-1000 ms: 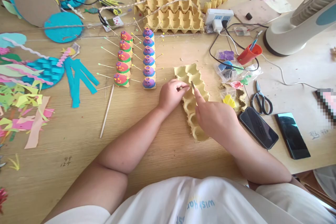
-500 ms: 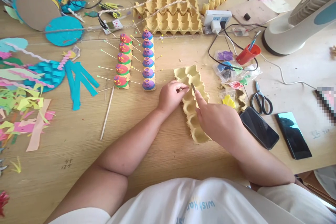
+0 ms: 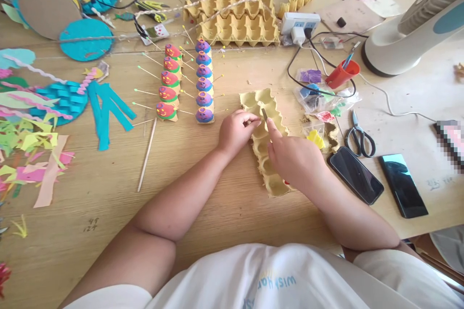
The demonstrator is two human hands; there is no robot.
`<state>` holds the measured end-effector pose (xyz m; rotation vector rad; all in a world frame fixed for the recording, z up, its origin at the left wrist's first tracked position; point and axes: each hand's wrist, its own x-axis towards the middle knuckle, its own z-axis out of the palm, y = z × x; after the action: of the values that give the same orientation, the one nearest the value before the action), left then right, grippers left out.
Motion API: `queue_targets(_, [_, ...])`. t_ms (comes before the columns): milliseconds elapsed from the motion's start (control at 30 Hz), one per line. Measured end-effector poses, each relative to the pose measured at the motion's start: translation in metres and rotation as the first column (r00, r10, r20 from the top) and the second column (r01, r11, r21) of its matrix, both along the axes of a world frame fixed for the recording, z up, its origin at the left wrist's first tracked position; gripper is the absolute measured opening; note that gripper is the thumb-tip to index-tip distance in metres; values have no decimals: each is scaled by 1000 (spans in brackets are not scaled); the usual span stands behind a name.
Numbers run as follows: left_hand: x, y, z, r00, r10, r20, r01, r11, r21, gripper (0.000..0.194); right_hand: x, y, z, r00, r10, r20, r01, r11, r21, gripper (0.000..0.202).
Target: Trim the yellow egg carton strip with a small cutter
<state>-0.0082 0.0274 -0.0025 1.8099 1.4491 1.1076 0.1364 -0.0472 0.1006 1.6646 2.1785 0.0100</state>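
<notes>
A strip of yellowish cardboard egg carton (image 3: pixel 270 174) lies on the table in front of me, cups facing up. My left hand (image 3: pixel 235 131) is closed, its thumb and fingers pinched at the carton's left side. In my right hand (image 3: pixel 297 157) is a small knife (image 3: pixel 264 115), index finger stretched along the narrow dark blade, whose tip points into the upper cups. The palm hides most of the handle; a bit of red shows below it. Left of the carton stand a row of purple painted egg-carton caterpillars (image 3: pixel 205 86) and a row of red ones (image 3: pixel 168 78).
Scissors (image 3: pixel 358 137), two phones (image 3: pixel 357 175), bagged coloured clay (image 3: pixel 312 91) and a red cup (image 3: pixel 342 75) lie to the right. Farther back are egg trays (image 3: pixel 239 29), a power strip (image 3: pixel 300 23) and a white fan (image 3: pixel 398 38). A wooden stick (image 3: pixel 147 157) and paper crafts (image 3: pixel 65 99) lie left.
My right hand and the knife have shifted slightly up and left along the carton, and a red bit now shows beneath the palm. My left hand stays in place.
</notes>
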Motion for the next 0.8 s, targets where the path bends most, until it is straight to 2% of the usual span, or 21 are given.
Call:
queue_targets(167, [0,0,0,1000,-1,0,1,1000,11,6,3,-1,1,999,39,25,-38,998,-53,63])
queue_targets(333, [0,1,0,1000,0,1,0,1000,0,7,2,2,2,1000,1,10,-1,1000,0,62])
queue_targets(467, [0,0,-1,1000,-2,7,2,1000,8,7,2,-1,3,998,45,40,-43,998,-42,64])
queue_targets(667, [0,1,0,1000,-5,-1,5,1000,3,8,1,1,2,999,6,33,-5,1000,-13,64])
queue_targets(800, [0,1,0,1000,-4,16,4,1000,0,7,2,-1,4,999,39,38,-37,998,-55,63])
